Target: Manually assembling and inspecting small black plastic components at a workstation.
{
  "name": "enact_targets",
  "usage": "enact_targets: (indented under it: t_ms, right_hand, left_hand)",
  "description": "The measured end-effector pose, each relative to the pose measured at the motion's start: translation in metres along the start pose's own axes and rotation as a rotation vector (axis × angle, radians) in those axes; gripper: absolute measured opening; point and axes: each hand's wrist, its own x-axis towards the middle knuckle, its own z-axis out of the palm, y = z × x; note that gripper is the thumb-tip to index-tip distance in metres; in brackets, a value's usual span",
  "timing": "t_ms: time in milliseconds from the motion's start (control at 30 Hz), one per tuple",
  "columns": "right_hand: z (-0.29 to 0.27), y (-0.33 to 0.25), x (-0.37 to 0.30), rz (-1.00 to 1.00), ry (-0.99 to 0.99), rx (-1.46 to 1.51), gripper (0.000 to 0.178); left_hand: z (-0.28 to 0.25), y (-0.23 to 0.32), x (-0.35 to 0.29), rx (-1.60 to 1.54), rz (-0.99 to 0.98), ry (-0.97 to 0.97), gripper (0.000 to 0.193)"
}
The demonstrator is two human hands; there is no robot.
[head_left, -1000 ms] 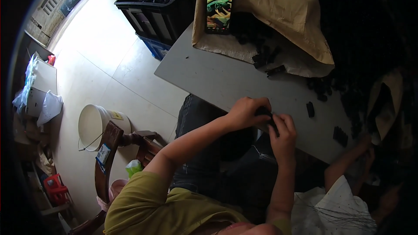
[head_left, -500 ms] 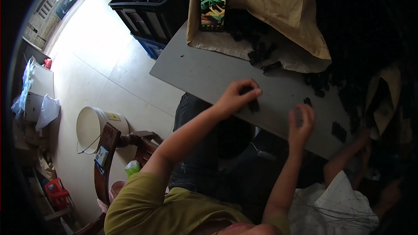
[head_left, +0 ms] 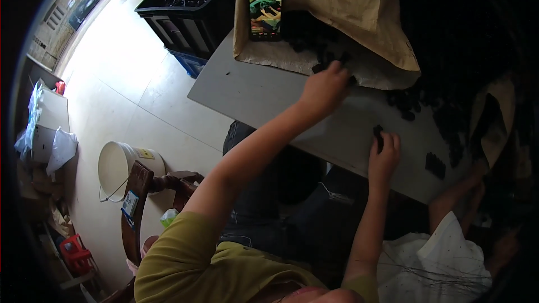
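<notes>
My left hand reaches over the far side of the grey table, its fingers bent down at the loose black pieces by the mouth of a brown paper bag. What those fingers hold, if anything, is hidden. Nearer the front edge, my right hand pinches a small dark block-like piece between thumb and fingers, low over the tabletop. To its right lies a short row of black pieces set side by side.
A lit phone leans against the bag. More black pieces spread along the table's right side. A black crate stands beyond the left end, a white bucket on the floor. Another person's arm is at the right.
My left hand has moved away and to the right, from the table's front edge to the pieces by the bag. The right hand has closed on a black piece.
</notes>
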Motion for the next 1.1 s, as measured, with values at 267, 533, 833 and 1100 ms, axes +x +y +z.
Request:
enact_targets:
  t_ms: [267,533,833,1100]
  right_hand:
    - [-0.019,-0.013,0.000,0.139,-0.182,0.017,0.025]
    - [-0.003,-0.025,-0.008,-0.029,-0.244,0.551,0.034]
    - [-0.015,-0.031,-0.011,-0.095,-0.281,0.545,0.031]
    - [-0.020,-0.055,-0.017,-0.116,-0.205,0.356,0.036]
  left_hand:
    - [-0.005,0.009,-0.008,0.095,-0.062,-0.277,0.020]
    - [-0.016,0.015,-0.062,-0.535,0.020,-0.407,0.026]
    - [-0.022,0.016,-0.068,-0.658,0.036,-0.432,0.024]
    - [-0.021,0.021,-0.078,-0.609,-0.003,-0.366,0.032]
